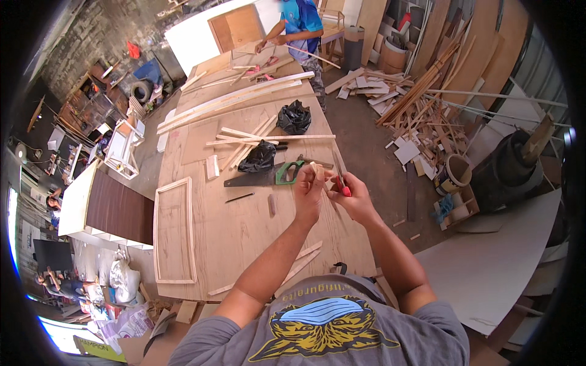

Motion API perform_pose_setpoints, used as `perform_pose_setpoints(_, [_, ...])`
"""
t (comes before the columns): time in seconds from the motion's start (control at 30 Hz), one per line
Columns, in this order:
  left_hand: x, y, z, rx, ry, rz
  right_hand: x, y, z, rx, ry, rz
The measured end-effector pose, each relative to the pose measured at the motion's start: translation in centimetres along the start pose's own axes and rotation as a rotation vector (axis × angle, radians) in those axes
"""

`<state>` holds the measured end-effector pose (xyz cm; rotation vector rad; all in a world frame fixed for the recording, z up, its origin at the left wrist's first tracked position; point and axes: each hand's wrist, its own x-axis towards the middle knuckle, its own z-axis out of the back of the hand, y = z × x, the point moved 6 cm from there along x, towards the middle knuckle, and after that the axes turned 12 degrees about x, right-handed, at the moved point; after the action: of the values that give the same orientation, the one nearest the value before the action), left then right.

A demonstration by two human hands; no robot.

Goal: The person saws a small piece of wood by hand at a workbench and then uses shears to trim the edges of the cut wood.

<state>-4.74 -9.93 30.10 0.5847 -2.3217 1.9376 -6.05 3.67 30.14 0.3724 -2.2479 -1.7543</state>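
Observation:
My left hand (309,194) is closed on a small pale piece of wood (317,172) above the right part of the large wooden table (238,244). Close beside it, my right hand (356,199) grips a red-handled tool (345,190); a thin, long part points away from me, and its exact kind is unclear. Just beyond my left hand lies a handsaw with a green handle (287,173), its dark blade pointing left. A black pencil-like stick (240,197) and a short brown wood block (272,205) rest on the table left of my hands.
Black plastic bags (294,117) and crossed wood strips (244,140) lie farther up the table. A rectangular wooden frame (174,232) is at the left. Across the far end stands a person in a blue shirt (300,24). Wood offcuts (421,131) are heaped on the floor at right.

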Motion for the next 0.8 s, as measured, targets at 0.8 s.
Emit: perform_pose_setpoints(0.8, [-1.1, -2.1, -0.6, 0.099, 0.004, -0.02, -6.4, 8.2, -2.1, -0.749, -0.15, 0.166])
